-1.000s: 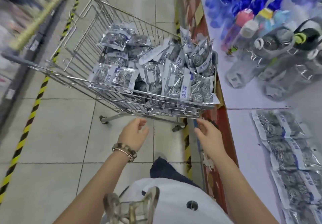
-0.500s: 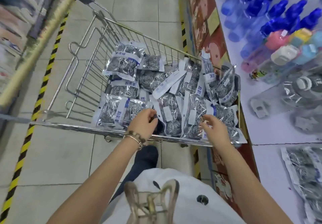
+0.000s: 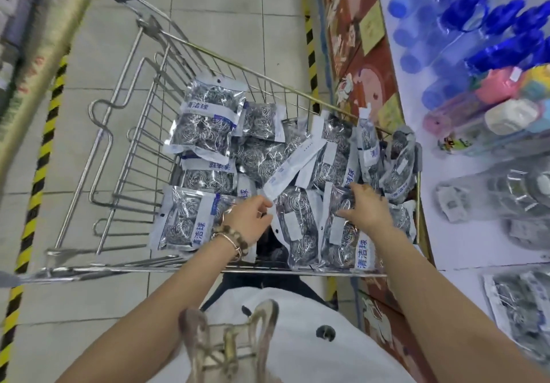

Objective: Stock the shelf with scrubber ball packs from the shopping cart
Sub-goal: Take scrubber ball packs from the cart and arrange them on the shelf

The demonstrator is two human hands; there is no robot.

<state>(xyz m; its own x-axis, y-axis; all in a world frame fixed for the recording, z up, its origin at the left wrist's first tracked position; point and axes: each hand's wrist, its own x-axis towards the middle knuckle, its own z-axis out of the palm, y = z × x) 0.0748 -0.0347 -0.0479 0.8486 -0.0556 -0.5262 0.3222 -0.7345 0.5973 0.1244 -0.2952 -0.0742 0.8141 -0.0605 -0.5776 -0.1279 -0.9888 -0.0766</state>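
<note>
A wire shopping cart [image 3: 125, 174] stands in front of me, holding several silver scrubber ball packs [image 3: 205, 120] with white and blue labels. My left hand [image 3: 248, 222], with bracelets on the wrist, is inside the cart and pinches the white top edge of a pack [image 3: 297, 233] lying near the cart's front. My right hand [image 3: 367, 207] reaches in beside it, its fingers curled over the top of a neighbouring pack [image 3: 342, 236]. More scrubber packs [image 3: 518, 302] lie flat on the white shelf [image 3: 446, 248] at the lower right.
Blue-capped bottles [image 3: 464, 13] and other plastic bottles [image 3: 506, 114] fill the shelf further back on the right. Yellow-black hazard tape [image 3: 38, 168] runs along the tiled floor at the left. The cart handle [image 3: 50, 55] is at the upper left.
Both hands have moved from in front of the cart over its rim and down onto the packs. The view has tilted down over the cart.
</note>
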